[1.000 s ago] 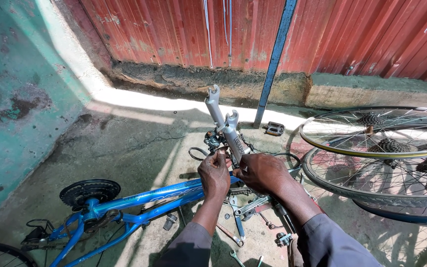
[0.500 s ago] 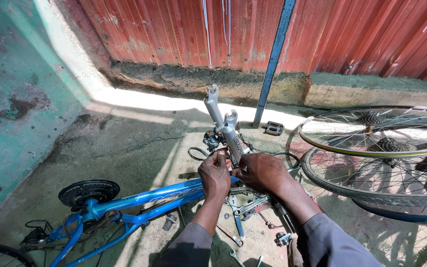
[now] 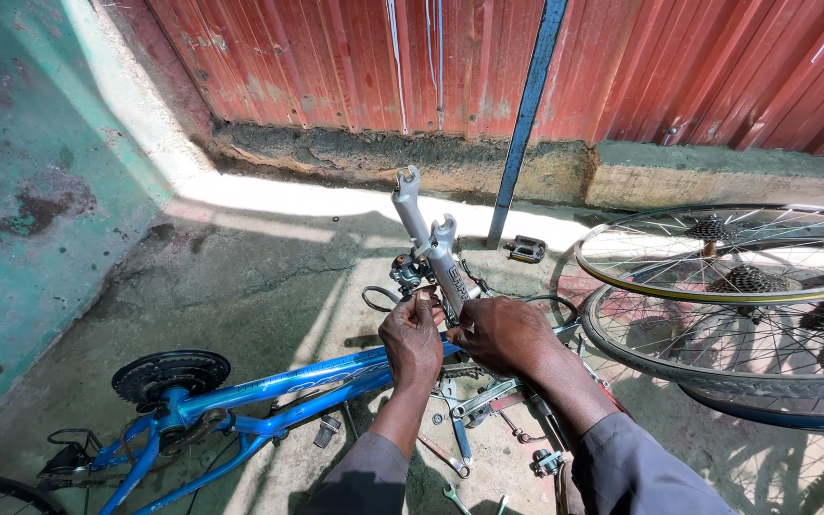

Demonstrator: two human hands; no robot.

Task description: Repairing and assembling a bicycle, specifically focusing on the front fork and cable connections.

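Two hands meet at the front of an upturned bike frame [image 3: 269, 386] lying on the concrete floor [image 3: 240, 267]. The left hand [image 3: 412, 336] is curled, its fingertips pinched together around a small part by the brake [image 3: 404, 272] at the base of the fork [image 3: 431, 238]; what exactly it pinches is too small to tell. The right hand [image 3: 503, 334] is closed in a loose fist, pressed against the lower fork where it joins the frame, thumb towards the left hand. The two hands are almost touching.

The fork is smooth silver metal, its two legs pointing up and away, each ending in a notched tip. The frame is glossy blue tubing, with a black toothed chainring [image 3: 170, 374] at its near-left end. Spanners [image 3: 445, 458] and small metal parts lie scattered beneath the wrists. Both sleeves are grey cloth.

To the right, two spoked wheels [image 3: 717, 315] rest stacked, thin wire spokes shining, one rim yellow-edged, the other with a black tyre. A black pedal [image 3: 525, 250] lies near a blue post [image 3: 525, 124]. Behind stands a ribbed red metal wall [image 3: 336, 57]; the left wall is rough green plaster [image 3: 11, 191].
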